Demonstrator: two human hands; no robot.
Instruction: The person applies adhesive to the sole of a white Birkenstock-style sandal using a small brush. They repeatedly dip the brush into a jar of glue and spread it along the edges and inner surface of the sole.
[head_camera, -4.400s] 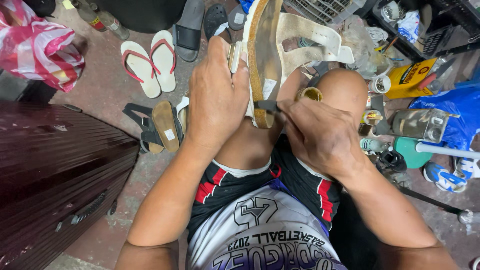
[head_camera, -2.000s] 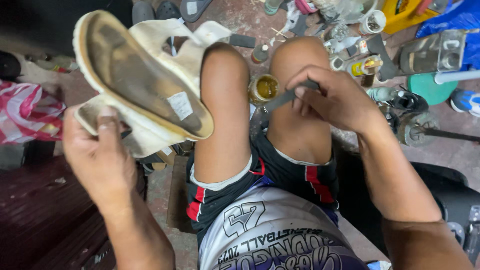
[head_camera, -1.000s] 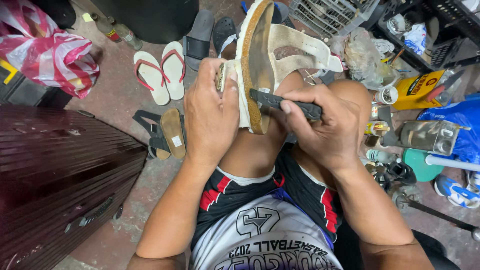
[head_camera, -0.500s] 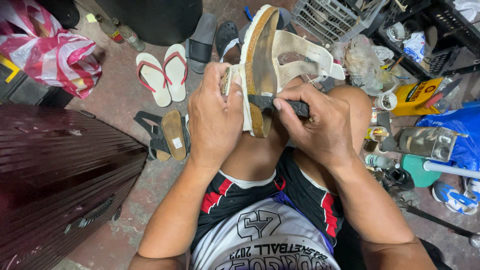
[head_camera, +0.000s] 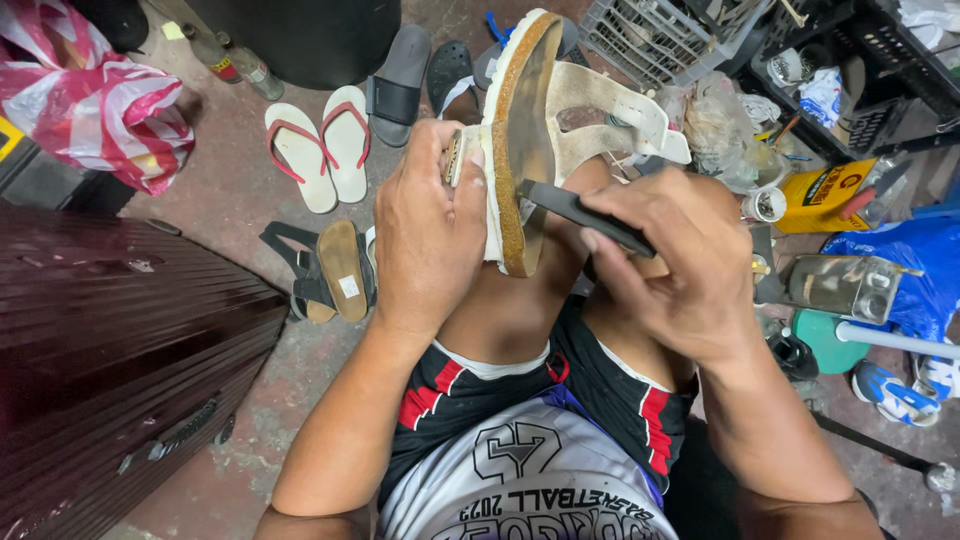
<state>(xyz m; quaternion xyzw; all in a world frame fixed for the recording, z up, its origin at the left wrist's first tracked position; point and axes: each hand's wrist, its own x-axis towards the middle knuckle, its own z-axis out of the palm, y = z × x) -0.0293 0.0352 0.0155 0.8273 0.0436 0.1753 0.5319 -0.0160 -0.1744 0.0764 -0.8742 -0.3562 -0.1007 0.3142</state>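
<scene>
Cluttered concrete floor (head_camera: 250, 300) of a workshop. At centre, the left hand (head_camera: 425, 235) clamps a worn white sandal (head_camera: 520, 140), cork sole edge up, over the knees. The right hand (head_camera: 680, 260), at 3 o'clock, grips a dark flat tool (head_camera: 580, 210) touching the sole edge. Flip-flops (head_camera: 320, 150) lie at 10 o'clock; crates (head_camera: 680, 40) crowd 1 o'clock.

A pair of white flip-flops with red straps (head_camera: 322, 148) lies on the concrete floor (head_camera: 230, 240), beside a black slide sandal (head_camera: 398, 88). Nearer, a brown-soled sandal (head_camera: 340, 268) rests on dark straps. A red-and-white plastic bag (head_camera: 95, 95) sits upper left, above a dark ribbed case (head_camera: 110, 350). At right stand a yellow can (head_camera: 825, 195), a grey wire basket (head_camera: 665, 40) and a blue bag (head_camera: 915, 255).
</scene>
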